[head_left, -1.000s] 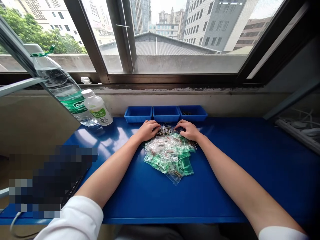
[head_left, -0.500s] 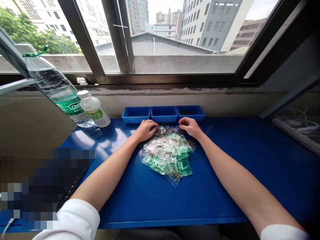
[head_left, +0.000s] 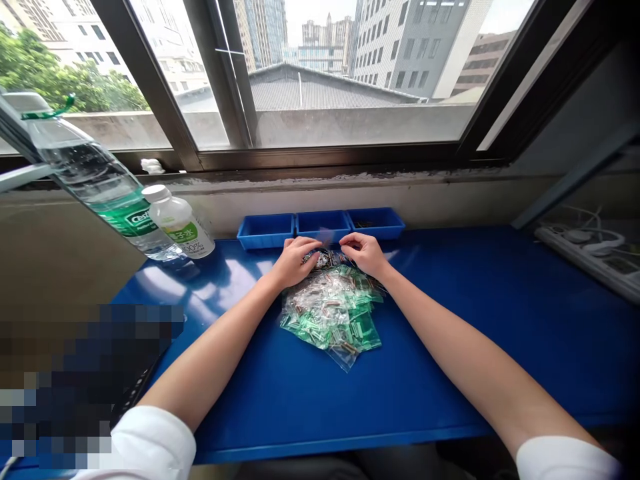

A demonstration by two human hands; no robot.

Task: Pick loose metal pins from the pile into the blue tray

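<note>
A heap of small clear and green-tinted plastic bags (head_left: 325,300) lies on the blue table, with thin metal pins or screws inside. At its far end is a loose pile of small dark and brass-coloured metal pieces (head_left: 324,260). Beside that pile on the left is my left hand (head_left: 296,261), its fingers curved and thumb apart from them. My right hand (head_left: 366,255) is pinched on what looks like a small clear plastic bag (head_left: 327,235), a blurred film showing between both hands. The exact contact at the fingertips is too small to tell.
Three blue bins stand in a row against the wall: left bin (head_left: 265,233), middle bin (head_left: 323,223), right bin (head_left: 377,223) with dark pieces inside. A large water bottle (head_left: 120,207) and a white bottle (head_left: 180,227) are back left. A power strip (head_left: 585,260) lies at right.
My right hand has moved left, closer to my left hand. A clear film now shows between the two hands, in front of the middle bin. The view has shifted slightly.
</note>
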